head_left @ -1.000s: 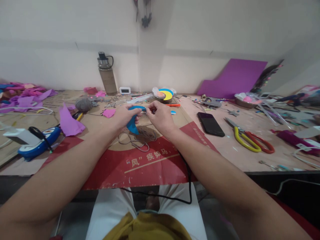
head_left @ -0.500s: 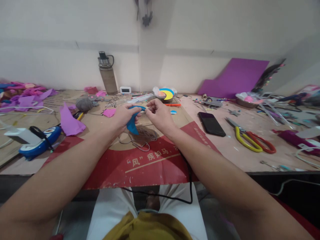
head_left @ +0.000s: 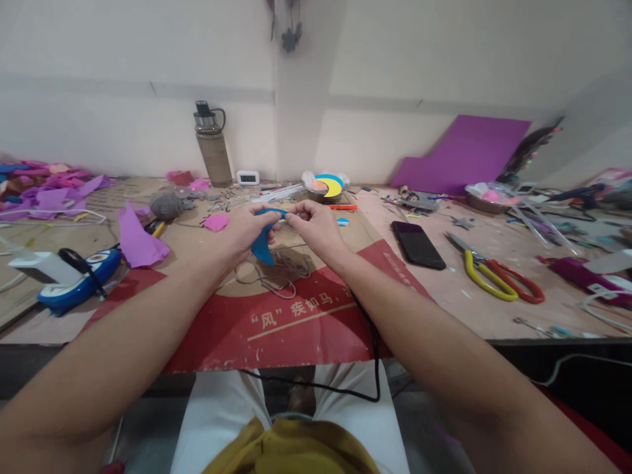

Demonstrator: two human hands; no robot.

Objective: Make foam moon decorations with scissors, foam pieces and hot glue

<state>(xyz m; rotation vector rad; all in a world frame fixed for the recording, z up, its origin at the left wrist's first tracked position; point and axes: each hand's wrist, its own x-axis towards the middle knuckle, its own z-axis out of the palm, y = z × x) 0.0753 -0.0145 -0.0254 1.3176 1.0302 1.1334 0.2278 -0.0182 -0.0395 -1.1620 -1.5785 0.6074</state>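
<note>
A blue curved felt piece (head_left: 263, 247) hangs from my left hand (head_left: 253, 227), whose thumb and fingers pinch its upper part. My right hand (head_left: 310, 224) is closed at the felt's upper right tip, its thumb and forefinger pressed together; whatever lies between them is too small to make out. Under both hands, loose grey cord (head_left: 291, 266) lies coiled on the red and brown cardboard (head_left: 306, 336).
To the right lie a black phone (head_left: 417, 245) and scissors with yellow and red handles (head_left: 494, 270). On the left are a blue power strip (head_left: 79, 283), purple felt (head_left: 141, 240) and grey yarn (head_left: 166, 205). A bottle (head_left: 213, 148) stands at the wall.
My right hand has moved slightly left, closer to my left hand, and its fingers are drawn in more tightly at the tip of the blue felt.
</note>
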